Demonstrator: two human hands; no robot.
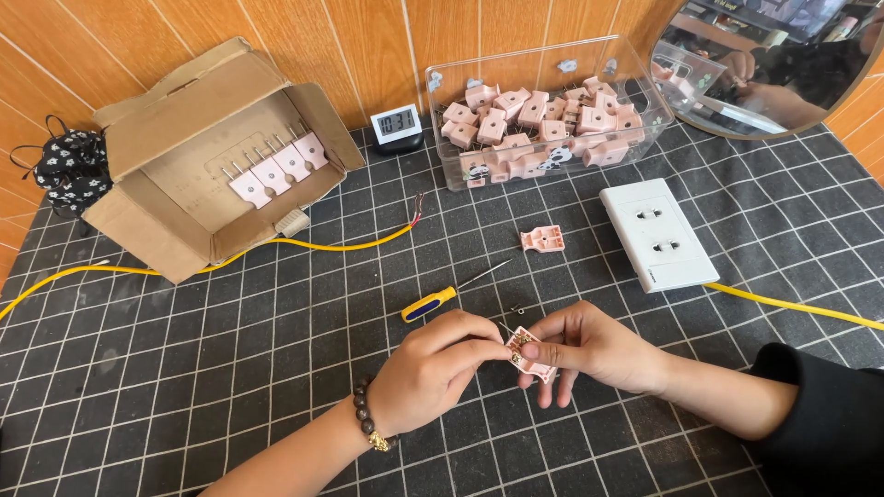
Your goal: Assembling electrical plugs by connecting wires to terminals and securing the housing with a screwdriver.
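An opened pink plug half is held low over the black gridded mat, near its front edge; it is pinched from the right by the right hand, whose thumb and fingers are closed on it, while its left edge is met by the left hand with thumb and forefinger pressed together. Just behind the hands a yellow-handled screwdriver and small screws are seen. Farther back, a second pink plug half, a white socket, a clear box of pink plugs and a cardboard box are laid out.
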